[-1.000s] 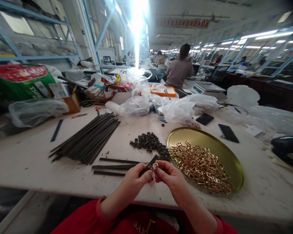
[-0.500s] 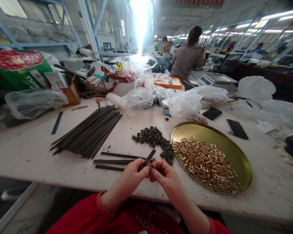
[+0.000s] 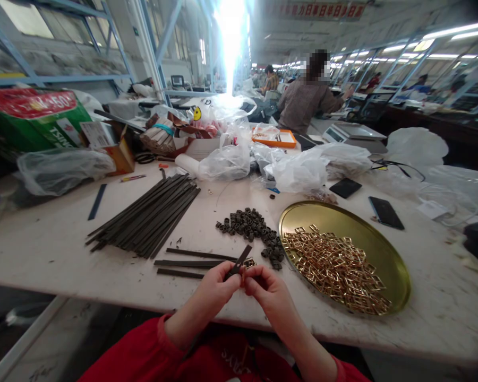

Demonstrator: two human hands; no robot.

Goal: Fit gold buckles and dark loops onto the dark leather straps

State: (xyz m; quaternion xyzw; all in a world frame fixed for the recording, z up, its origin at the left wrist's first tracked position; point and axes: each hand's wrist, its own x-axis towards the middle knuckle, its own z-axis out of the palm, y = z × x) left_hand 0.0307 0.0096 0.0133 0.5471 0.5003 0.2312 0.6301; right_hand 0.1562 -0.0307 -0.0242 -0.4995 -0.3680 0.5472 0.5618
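Faces a broad pale worktable [image 3: 56, 254], strewn with dark scraps. Has, beyond the table, a person in a grey-brown top [image 3: 305, 103], turned away, and along the table's far part a jumble of clear and white plastic bags [image 3: 298, 170]. Has at far left a green and red bag [image 3: 35, 122] beside a small open carton [image 3: 121, 151], and at right a round gold tray [image 3: 368, 239]. Has in the tray a thick heap of square gold buckles [image 3: 334, 270], massed towards the near and left side. Shows, left of the middle, a slanting bundle of dark strips [image 3: 143, 217], with three loose strips [image 3: 189, 263] in front, their right ends at or behind the left hand [image 3: 217, 284]. Has a heap of small black rings [image 3: 249, 228] just beyond the hands, reaching to the tray's rim. Grips in the left hand a dark strip [image 3: 245, 254], closed firmly between thumb and fingers, its end jutting up and rightward. Bends the right hand [image 3: 269, 286] to a narrow pinch, meeting the left fingertips; cannot tell the thing pinched. Has a dark phone [image 3: 386, 212] lying beyond the tray's right side. Shows a single gold buckle [image 3: 249, 263] beside the held strip, at the right fingertips; cannot tell its exact hold.
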